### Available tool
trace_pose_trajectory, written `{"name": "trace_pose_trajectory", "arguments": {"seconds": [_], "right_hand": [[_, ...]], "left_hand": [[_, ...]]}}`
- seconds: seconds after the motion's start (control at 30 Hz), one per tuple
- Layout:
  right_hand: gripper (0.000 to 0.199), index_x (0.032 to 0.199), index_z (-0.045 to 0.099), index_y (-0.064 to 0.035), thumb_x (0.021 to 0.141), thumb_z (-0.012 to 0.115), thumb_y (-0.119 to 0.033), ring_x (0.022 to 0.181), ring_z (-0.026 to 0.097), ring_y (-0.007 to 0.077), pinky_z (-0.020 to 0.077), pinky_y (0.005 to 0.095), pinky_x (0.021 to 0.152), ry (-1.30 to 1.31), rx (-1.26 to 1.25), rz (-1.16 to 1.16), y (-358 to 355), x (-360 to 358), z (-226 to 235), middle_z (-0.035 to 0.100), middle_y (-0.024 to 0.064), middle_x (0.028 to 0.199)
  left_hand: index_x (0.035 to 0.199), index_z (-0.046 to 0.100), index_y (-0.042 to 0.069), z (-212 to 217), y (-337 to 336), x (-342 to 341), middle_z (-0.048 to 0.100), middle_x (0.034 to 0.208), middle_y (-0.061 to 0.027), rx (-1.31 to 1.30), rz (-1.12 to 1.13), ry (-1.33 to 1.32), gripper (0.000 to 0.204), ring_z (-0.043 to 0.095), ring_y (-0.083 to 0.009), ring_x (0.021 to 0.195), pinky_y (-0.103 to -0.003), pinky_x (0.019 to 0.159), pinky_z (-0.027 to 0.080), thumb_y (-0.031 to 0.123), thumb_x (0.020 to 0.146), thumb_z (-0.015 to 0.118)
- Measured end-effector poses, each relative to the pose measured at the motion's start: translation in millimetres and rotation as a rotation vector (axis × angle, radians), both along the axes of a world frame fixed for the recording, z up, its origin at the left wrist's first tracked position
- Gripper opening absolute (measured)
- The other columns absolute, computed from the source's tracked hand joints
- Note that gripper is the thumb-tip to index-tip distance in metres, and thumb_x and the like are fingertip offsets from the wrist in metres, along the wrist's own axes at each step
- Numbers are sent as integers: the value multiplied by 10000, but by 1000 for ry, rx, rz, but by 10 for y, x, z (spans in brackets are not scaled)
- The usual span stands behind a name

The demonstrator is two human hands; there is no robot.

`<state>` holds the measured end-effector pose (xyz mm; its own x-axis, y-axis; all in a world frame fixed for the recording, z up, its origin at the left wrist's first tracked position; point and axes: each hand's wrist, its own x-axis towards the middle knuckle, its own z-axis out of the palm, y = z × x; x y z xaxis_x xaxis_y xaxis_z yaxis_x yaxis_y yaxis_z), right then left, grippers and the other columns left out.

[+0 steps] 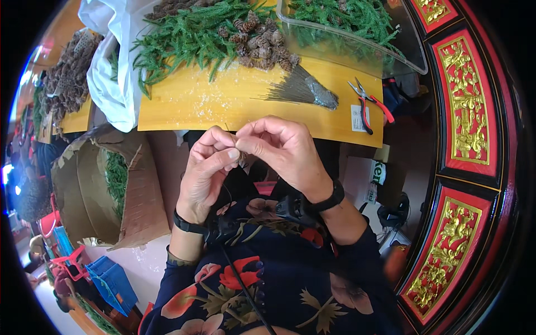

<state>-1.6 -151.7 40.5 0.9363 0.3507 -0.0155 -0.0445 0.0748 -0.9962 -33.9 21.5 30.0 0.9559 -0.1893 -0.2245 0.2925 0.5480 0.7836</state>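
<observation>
My left hand (pixel 207 167) and my right hand (pixel 286 149) meet fingertip to fingertip in front of my body, just off the near edge of the table. Both are closed in a pinch. Below the fingertips shows a small brown pine cone (pixel 243 161), mostly hidden by my fingers. A thin dark wire (pixel 226 128) sticks up by the left fingers. On the table, a fanned bundle of thin wires (pixel 304 89), wrapped at one end, lies beyond my right hand. Red-handled pliers (pixel 366 103) rest to its right, their jaws apart.
Green artificial sprigs (pixel 190 42) and a heap of pine cones (pixel 262 44) cover the table's far side. A clear plastic bin (pixel 340 36) holds more greenery. At left are a white plastic bag (pixel 114 72), an open cardboard box (pixel 142 195) and a blue crate (pixel 111 283). Carved red-and-gold panels (pixel 466 100) stand at right.
</observation>
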Motion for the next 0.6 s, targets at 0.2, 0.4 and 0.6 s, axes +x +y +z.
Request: {"name": "trace_pose_trajectory", "arguments": {"seconds": [0.2, 0.4, 0.6], "right_hand": [[101, 908, 655, 34, 881, 654, -63, 686, 586, 29, 471, 181, 618, -73, -54, -1, 22, -12, 4, 656, 24, 755], [73, 922, 644, 29, 886, 636, -33, 672, 573, 32, 457, 179, 601, -9, 22, -30, 25, -51, -74, 643, 12, 765], [58, 922, 636, 35, 893, 618, -12, 722, 580, 38, 463, 178, 636, 43, 101, -69, -10, -63, -79, 645, 17, 803]], "left_hand": [[969, 544, 85, 45, -72, 7, 614, 849, -15, -3, 13, 56, 194, 488, -36, 669, -162, 587, 357, -1, 820, 632], [975, 540, 66, 154, -79, 39, 557, 819, 18, 160, -130, 109, 97, 419, -32, 634, -170, 567, 319, 90, 886, 572], [957, 538, 53, 199, -66, 111, 477, 771, 31, 104, -305, 197, 138, 364, -50, 621, -194, 538, 278, 176, 926, 484]]}}
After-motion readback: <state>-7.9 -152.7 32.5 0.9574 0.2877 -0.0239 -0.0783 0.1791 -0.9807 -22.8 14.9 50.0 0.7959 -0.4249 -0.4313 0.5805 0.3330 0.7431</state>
